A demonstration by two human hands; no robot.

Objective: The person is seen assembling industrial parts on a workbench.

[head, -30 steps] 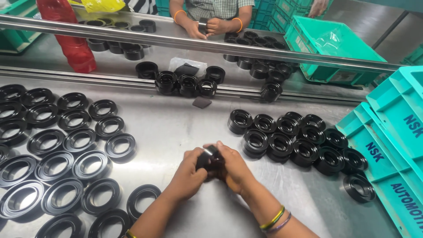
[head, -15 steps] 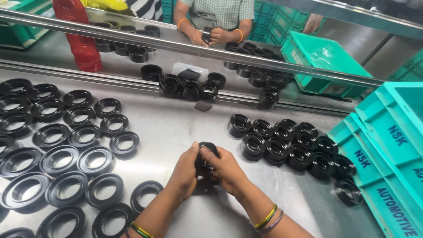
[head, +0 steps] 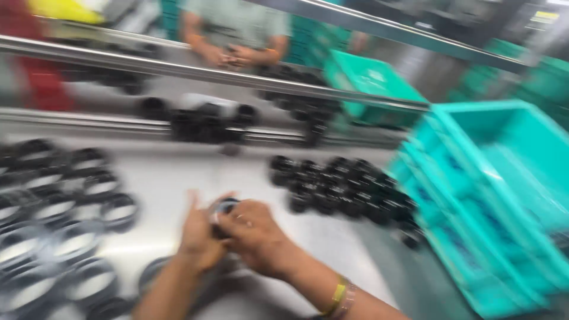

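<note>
Between both hands (head: pixel 237 237), ring (head: pixel 222 208) blurred.

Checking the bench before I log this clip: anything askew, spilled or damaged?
Nothing stands out, though the frame is motion-blurred. Left hand and right hand together hold one small black ring-shaped part. The wide flat black rings lie in rows; the small black rings sit bunched beside the teal plastic crates.
</note>
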